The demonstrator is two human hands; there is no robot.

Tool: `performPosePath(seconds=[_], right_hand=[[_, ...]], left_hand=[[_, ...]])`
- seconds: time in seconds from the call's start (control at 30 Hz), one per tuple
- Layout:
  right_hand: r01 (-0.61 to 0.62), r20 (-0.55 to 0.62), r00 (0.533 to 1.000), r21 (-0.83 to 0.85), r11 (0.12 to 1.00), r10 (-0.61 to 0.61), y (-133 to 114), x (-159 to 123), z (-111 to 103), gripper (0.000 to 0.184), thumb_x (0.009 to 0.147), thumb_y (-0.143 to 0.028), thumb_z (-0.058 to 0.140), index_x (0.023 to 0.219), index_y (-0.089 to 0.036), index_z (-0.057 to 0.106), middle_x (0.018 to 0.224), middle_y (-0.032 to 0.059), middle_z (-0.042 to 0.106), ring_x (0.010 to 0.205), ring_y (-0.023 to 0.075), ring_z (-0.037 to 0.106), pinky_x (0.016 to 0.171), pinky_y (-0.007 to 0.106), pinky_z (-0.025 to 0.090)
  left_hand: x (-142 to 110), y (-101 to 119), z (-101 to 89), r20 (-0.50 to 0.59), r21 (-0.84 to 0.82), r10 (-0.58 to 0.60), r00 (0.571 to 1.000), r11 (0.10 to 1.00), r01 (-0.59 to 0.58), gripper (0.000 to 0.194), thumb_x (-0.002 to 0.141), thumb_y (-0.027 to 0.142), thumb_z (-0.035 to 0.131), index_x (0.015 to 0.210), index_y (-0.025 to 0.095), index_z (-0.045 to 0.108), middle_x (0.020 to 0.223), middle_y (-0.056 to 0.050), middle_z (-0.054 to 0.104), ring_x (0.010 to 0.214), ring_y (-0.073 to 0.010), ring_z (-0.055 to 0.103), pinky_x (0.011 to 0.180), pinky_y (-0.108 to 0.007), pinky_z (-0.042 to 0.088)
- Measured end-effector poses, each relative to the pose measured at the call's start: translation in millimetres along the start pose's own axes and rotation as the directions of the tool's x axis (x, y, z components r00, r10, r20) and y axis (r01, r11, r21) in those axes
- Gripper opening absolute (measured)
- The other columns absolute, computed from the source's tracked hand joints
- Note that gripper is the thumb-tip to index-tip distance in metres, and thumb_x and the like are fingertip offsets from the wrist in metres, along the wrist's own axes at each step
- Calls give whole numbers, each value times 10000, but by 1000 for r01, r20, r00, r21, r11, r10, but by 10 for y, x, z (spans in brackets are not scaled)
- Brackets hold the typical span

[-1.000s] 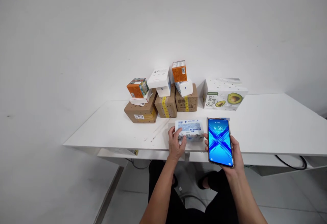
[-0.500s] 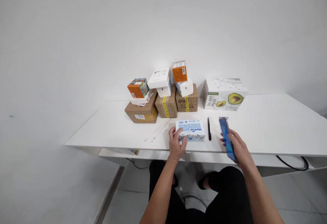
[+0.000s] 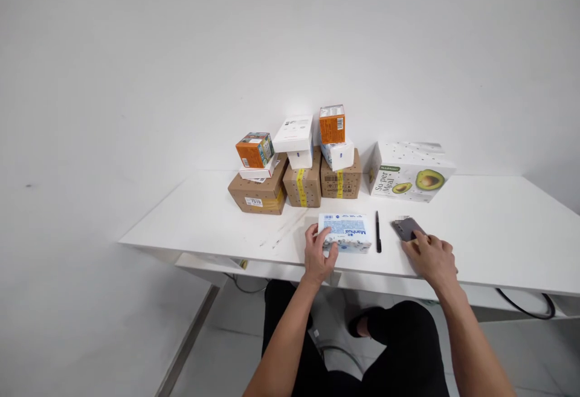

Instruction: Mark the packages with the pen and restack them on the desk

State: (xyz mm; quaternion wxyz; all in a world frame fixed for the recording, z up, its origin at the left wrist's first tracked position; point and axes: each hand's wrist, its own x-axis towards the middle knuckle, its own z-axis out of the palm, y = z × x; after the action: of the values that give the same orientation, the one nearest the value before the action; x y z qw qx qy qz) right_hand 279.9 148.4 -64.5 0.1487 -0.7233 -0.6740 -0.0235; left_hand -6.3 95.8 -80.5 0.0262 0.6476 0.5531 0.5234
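My left hand (image 3: 319, 255) grips the near left corner of a white and blue tissue pack (image 3: 345, 232) lying on the white table (image 3: 208, 222). My right hand (image 3: 430, 257) lies over a phone (image 3: 406, 228) that rests face down on the table, fingers on its near end. A black pen (image 3: 377, 232) lies between the pack and the phone.
At the back of the table stand three brown cardboard boxes (image 3: 301, 187) with small white and orange boxes (image 3: 332, 124) stacked on them. A white avocado-printed box (image 3: 410, 172) stands to the right. A black cable (image 3: 525, 306) hangs under the table's right side.
My right hand held the phone upright with its screen lit, then turned it and laid it face down on the table to the right of the pen. My left hand stayed on the pack.
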Motion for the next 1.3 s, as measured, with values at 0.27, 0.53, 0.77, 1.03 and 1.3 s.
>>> performPosePath(seconds=[0.27,0.53,0.77,1.03,1.3], right_hand=[[217,168,886,671,709,-431,-618,68,-301,816,784,-557,592,1478,-322,234,1488,114,311,892,217,611,779,390,538],[200,247,765,787,584,-595,-1028,119,-99,926,721,-355,686,1488,-255,177,1365,123,372,1115,241,514,921,404,483],[261,108,869,728,634,-482,-914,-26,-499,708,762,-364,653,1398,-322,346,1231,81,437,716,146,553,726,389,555],[186,-194,978,671,717,-73,-400,741,-1407,858,681,-516,718,1426,-362,321,1392,115,377,874,281,597,628,453,587],[102,-174,985,584,805,2,-185,1871,-1463,967,687,-518,688,1490,-263,214,1511,170,196,828,285,623,816,553,485]], left_hand=[[-14,-35,4,3,-58,-44,999,997,44,339,898,311,441,1206,202,535,1237,-124,403,1174,-250,473,982,-449,455],[-4,-106,-6,-84,-148,-135,987,981,121,323,893,268,429,1186,202,549,1256,-132,418,1223,-277,446,995,-465,424],[-19,-92,4,-142,-477,-427,893,820,316,452,914,364,450,1343,256,358,1340,-137,375,1100,-220,531,861,-370,503],[-8,-102,14,-103,-457,-394,913,834,308,377,915,374,457,1269,248,431,1277,-131,419,1086,-221,531,874,-391,496],[-7,-85,1,-82,-397,-353,932,870,294,358,921,362,443,1258,239,436,1263,-124,413,1072,-215,529,861,-390,504]])
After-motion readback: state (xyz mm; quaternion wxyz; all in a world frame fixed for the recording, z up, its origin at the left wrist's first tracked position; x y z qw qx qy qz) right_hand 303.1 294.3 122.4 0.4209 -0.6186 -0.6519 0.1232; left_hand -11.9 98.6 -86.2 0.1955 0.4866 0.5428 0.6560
